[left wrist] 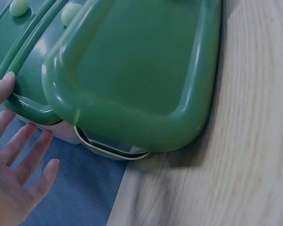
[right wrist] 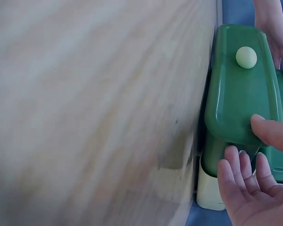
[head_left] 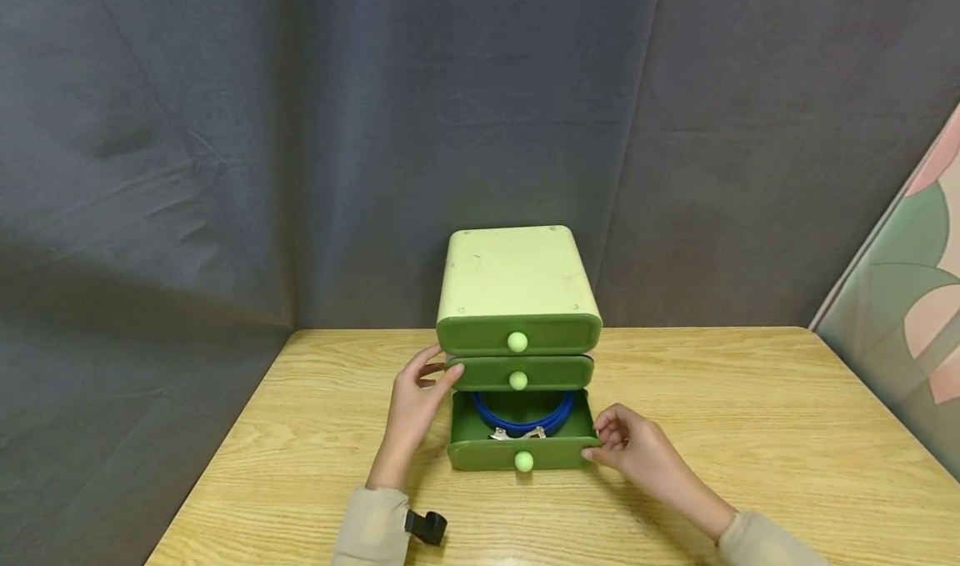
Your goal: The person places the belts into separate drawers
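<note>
A small chest of drawers (head_left: 519,274) with a cream top and green fronts stands on the table. Its bottom drawer (head_left: 487,456) is pulled out. Inside lies a coiled blue strap (head_left: 517,427) with metal end pieces. My right hand (head_left: 637,453) pinches that drawer's right front corner, thumb on the front and curled fingers at the side. At the chest's left, my left hand (head_left: 416,403) rests its thumb on the edge of the middle drawer (head_left: 555,373); its fairly straight, spread fingers lie along the side. The top drawer (head_left: 558,334) sits in its slot.
The wooden table (head_left: 750,433) extends on both sides of the chest. A grey curtain (head_left: 480,116) hangs right behind it. A patterned panel (head_left: 915,299) stands along the right edge. A black strap device (head_left: 426,528) sits at the left sleeve.
</note>
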The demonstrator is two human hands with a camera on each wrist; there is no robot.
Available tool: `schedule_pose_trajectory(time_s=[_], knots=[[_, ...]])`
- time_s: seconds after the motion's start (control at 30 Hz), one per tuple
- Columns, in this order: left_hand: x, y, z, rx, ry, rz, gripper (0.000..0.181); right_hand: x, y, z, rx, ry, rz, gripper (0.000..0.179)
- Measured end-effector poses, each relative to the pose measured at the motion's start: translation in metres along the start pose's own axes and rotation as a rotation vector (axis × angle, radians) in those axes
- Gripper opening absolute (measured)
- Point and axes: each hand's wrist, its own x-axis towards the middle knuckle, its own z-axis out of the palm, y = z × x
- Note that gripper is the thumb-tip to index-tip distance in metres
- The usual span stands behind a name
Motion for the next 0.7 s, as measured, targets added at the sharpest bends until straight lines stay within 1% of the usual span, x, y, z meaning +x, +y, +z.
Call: schedule_pose_trajectory(time_s=[0.33, 0.53, 0.7], knots=[[0.000, -0.001, 0.000, -0.012, -0.012, 0.015, 0.048, 0.018, 0.000, 0.004, 0.012, 0.072, 0.073, 0.034], [0.001, -0.001, 0.000, -0.021, -0.010, 0.015, 0.045, 0.029, 0.002, 0.005, 0.009, 0.098, 0.113, 0.034], [0.001, -0.002, 0.000, -0.016, -0.009, 0.019, 0.046, 0.036, 0.004, 0.006, 0.009, 0.112, 0.131, 0.035]])
